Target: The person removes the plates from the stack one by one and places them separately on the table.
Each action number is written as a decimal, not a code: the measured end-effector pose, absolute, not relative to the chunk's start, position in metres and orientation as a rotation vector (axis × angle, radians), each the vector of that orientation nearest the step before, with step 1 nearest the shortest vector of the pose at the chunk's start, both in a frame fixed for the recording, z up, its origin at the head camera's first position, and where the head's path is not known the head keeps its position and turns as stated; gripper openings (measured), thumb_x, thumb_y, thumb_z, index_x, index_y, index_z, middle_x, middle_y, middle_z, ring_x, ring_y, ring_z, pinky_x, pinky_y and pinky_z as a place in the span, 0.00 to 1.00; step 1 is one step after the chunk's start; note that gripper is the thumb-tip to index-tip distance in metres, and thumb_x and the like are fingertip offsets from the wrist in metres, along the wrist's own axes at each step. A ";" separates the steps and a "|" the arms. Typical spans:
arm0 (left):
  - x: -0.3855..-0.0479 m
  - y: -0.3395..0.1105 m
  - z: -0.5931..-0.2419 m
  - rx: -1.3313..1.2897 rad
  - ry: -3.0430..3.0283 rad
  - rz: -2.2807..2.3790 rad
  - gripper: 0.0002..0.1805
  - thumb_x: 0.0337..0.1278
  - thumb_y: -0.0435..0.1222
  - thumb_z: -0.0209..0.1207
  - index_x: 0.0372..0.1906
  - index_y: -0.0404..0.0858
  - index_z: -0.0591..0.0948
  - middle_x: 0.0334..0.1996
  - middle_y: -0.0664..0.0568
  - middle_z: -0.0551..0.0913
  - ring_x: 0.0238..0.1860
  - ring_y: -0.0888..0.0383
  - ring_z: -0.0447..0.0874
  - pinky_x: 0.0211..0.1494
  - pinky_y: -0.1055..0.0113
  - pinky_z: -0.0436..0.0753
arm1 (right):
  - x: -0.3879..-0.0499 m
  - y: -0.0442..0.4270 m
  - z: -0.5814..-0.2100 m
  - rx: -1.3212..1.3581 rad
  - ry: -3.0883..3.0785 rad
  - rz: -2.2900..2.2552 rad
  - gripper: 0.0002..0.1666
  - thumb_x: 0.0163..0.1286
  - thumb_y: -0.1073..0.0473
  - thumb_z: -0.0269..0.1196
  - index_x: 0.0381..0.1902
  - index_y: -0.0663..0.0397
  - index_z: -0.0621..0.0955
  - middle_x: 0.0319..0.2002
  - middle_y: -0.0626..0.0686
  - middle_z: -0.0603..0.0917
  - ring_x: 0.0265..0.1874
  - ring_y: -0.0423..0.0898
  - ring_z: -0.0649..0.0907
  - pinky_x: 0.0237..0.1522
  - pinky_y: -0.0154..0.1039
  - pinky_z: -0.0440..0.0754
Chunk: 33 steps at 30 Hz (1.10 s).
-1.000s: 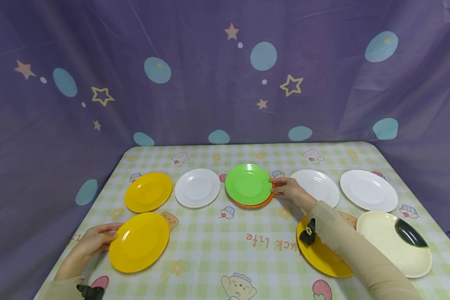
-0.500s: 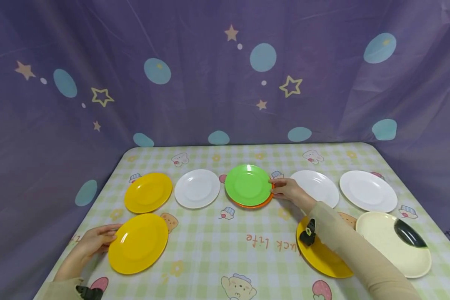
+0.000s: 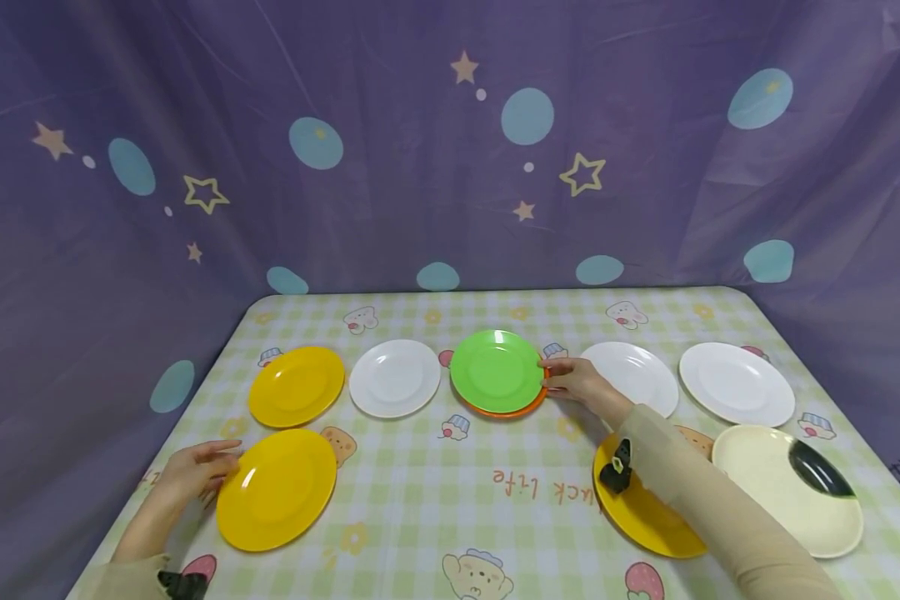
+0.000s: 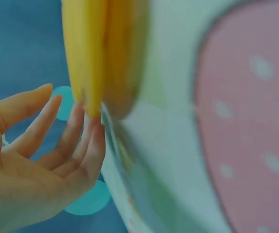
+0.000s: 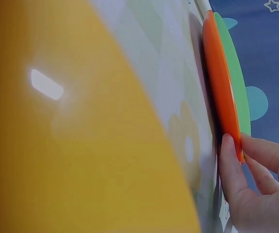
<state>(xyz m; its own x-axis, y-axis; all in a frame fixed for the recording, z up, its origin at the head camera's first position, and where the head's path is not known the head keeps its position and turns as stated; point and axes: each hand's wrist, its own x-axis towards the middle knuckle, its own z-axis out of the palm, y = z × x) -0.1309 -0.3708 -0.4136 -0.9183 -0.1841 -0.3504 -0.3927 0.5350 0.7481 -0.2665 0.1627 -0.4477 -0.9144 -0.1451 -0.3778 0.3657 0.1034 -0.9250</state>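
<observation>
At the back middle of the table a green plate (image 3: pixel 497 372) lies on an orange plate (image 3: pixel 512 411), whose rim shows below it. My right hand (image 3: pixel 581 385) pinches their right edge; in the right wrist view the thumb presses the orange plate's underside and the fingers lie on the upper side. At the left front sits a yellow plate (image 3: pixel 277 490). Beside its left rim is my left hand (image 3: pixel 189 477), its fingers loosely extended. In the left wrist view the fingertips meet or nearly meet the yellow rim (image 4: pixel 83 48), and the thumb stands apart from it.
A second yellow plate (image 3: pixel 297 387) and a white plate (image 3: pixel 394 378) stand at the back left. Two white plates, one nearer (image 3: pixel 637 375) and one farther right (image 3: pixel 737 382), flank the right arm. Under that forearm lies another yellow plate (image 3: pixel 637 517), beside a cream plate (image 3: pixel 772 492) with a dark patch.
My left hand has loosened from the left front yellow plate, its thumb and fingers spreading a little upward. The right hand and the green and orange plates have not moved.
</observation>
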 end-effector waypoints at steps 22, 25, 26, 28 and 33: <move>-0.191 -0.345 -0.449 -0.109 2.787 1.468 0.30 0.47 0.55 0.57 0.52 0.40 0.75 0.35 0.61 0.78 0.33 0.70 0.76 0.35 0.79 0.77 | -0.266 0.162 -0.448 0.215 2.040 -1.847 0.28 0.57 0.74 0.58 0.57 0.67 0.69 0.39 0.56 0.74 0.26 0.39 0.79 0.37 0.36 0.82; -0.187 -0.314 -0.419 -0.068 2.772 1.433 0.28 0.52 0.49 0.56 0.53 0.35 0.74 0.36 0.53 0.79 0.35 0.65 0.75 0.36 0.77 0.77 | -0.266 0.163 -0.447 0.209 2.033 -1.856 0.28 0.57 0.74 0.57 0.57 0.67 0.68 0.40 0.56 0.75 0.27 0.39 0.79 0.37 0.37 0.82; -0.185 -0.303 -0.407 -0.072 2.759 1.432 0.28 0.53 0.48 0.56 0.54 0.32 0.73 0.38 0.50 0.79 0.36 0.64 0.75 0.36 0.76 0.77 | -0.266 0.162 -0.447 0.209 2.031 -1.860 0.27 0.57 0.74 0.57 0.57 0.67 0.68 0.41 0.57 0.75 0.26 0.39 0.79 0.37 0.37 0.82; -0.183 -0.283 -0.389 -0.068 2.746 1.422 0.27 0.54 0.44 0.56 0.53 0.28 0.72 0.40 0.42 0.78 0.37 0.59 0.75 0.37 0.75 0.77 | -0.266 0.163 -0.448 0.206 2.031 -1.861 0.27 0.57 0.74 0.57 0.57 0.67 0.68 0.42 0.57 0.75 0.26 0.39 0.79 0.37 0.36 0.82; -0.189 -0.251 -0.374 -0.094 2.700 1.388 0.24 0.56 0.39 0.55 0.54 0.29 0.71 0.43 0.40 0.77 0.40 0.53 0.75 0.42 0.68 0.79 | -0.266 0.162 -0.449 0.203 2.014 -1.872 0.28 0.57 0.75 0.57 0.57 0.67 0.68 0.41 0.57 0.74 0.26 0.40 0.80 0.37 0.36 0.82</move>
